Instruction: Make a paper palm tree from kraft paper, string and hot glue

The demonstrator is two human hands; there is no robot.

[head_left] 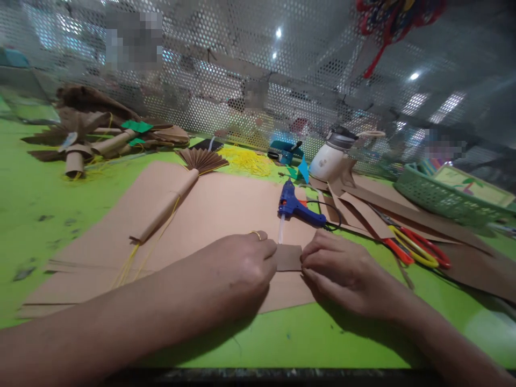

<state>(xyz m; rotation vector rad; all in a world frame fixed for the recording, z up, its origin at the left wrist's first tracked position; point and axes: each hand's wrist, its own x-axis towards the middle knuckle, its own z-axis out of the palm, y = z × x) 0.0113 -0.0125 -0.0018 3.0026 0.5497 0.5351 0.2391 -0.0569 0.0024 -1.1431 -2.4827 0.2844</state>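
Between my hands lies a small strip of brown paper (289, 258), over large sheets of brown paper (237, 207). My left hand (248, 266) is closed at the strip's left end, its fingertips partly hidden. At the right end my right hand (342, 269) pinches the strip with fingers and thumb together. Just beyond them rests a blue glue gun (296, 204) with a clear glue stick (281, 228) poking out of its back. A rolled paper tube (167, 207) with a pleated paper fan (203, 160) at its top and yellow string lies to the left.
Scissors (419, 247) and a cutter with an orange handle (399, 251) lie at right among paper strips. Behind stand a white bottle (330, 160), a blue tape dispenser (285, 152) and yellow shredded string (245, 160). A green basket (447, 196) is far right; paper pieces (76, 156) pile at left.
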